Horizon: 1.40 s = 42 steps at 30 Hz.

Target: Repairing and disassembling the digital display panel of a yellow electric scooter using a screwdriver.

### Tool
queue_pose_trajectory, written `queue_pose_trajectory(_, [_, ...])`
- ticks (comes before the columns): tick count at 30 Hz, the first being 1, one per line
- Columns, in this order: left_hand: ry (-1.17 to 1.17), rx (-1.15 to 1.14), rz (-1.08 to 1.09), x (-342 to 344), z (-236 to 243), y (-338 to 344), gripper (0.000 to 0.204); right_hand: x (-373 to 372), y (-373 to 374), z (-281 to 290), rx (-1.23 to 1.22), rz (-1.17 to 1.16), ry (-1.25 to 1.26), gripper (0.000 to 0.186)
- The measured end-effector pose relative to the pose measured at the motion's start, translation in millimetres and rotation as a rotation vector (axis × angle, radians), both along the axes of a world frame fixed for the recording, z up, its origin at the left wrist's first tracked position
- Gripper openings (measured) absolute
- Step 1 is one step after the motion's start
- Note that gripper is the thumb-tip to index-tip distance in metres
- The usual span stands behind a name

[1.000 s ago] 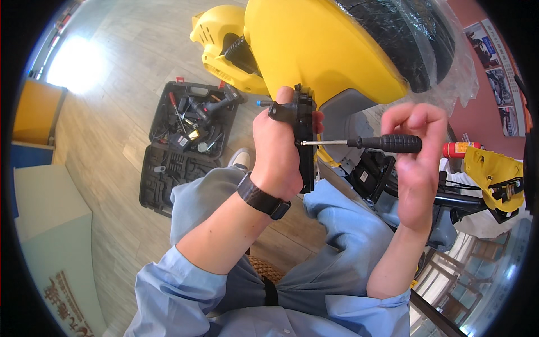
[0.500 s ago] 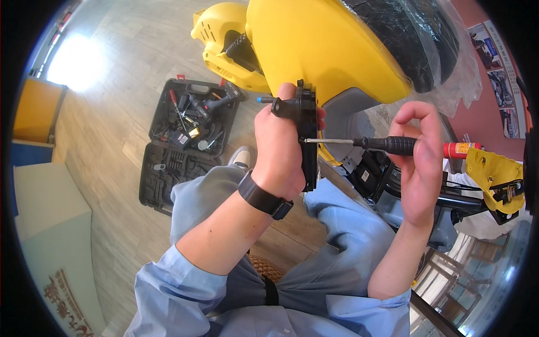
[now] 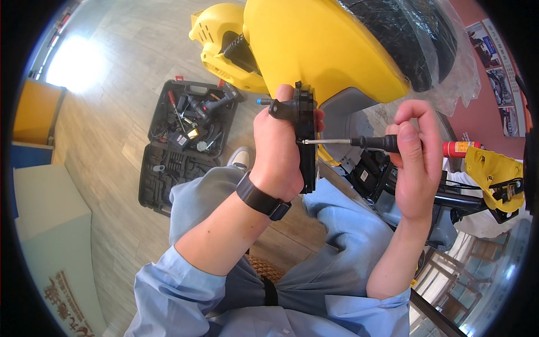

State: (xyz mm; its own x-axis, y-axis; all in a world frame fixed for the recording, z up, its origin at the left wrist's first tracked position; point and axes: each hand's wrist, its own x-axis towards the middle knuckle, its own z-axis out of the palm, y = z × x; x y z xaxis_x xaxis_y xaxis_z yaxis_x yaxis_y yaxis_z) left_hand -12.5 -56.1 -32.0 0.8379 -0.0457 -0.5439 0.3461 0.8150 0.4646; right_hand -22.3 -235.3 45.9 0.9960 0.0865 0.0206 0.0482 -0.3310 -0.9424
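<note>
Head view: wood floor (image 3: 112, 112), open tool case (image 3: 185, 140); left hand (image 3: 281, 151) grips black part (image 3: 306, 140), right hand (image 3: 418, 157) clasps screwdriver (image 3: 359, 142).

A pale wooden plank floor (image 3: 118, 106) carries everything. On it at 10 o'clock lies 1 open black tool case (image 3: 185, 140) full of tools, and at 12 o'clock stands a yellow scooter (image 3: 314, 50).

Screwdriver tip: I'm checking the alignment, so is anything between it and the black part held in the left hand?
Nothing visible. The screwdriver, gripped by the right hand, runs bare straight to the black part, which the left hand holds.
</note>
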Motion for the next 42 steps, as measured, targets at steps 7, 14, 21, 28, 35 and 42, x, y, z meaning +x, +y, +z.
queue_pose_trajectory(7, [-0.012, -0.044, -0.008, 0, -8, 0, 0.055, 8, 7, -3, 0.187, 0.179, -0.138, 0.023])
queue_pose_trajectory(14, [0.034, -0.044, -0.03, 0, -11, -2, 0.057, 2, -1, -9, 0.211, 0.119, -0.161, 0.023])
queue_pose_trajectory(21, [0.03, -0.175, -0.114, -2, -16, -1, 0.06, 9, -10, -14, 0.408, 0.274, -0.092, 0.028])
queue_pose_trajectory(28, [0.111, -0.162, -0.118, -3, -2, -4, 0.053, 11, -1, -11, 0.545, 0.287, -0.061, 0.021])
queue_pose_trajectory(35, [0.138, -0.174, -0.138, -3, 4, -6, 0.048, 13, 10, -9, 0.609, 0.017, -0.219, 0.009])
queue_pose_trajectory(42, [0.125, -0.141, 0.047, -4, -2, -14, 0.036, 1, 38, -21, -0.341, 0.215, -0.495, 0.015])
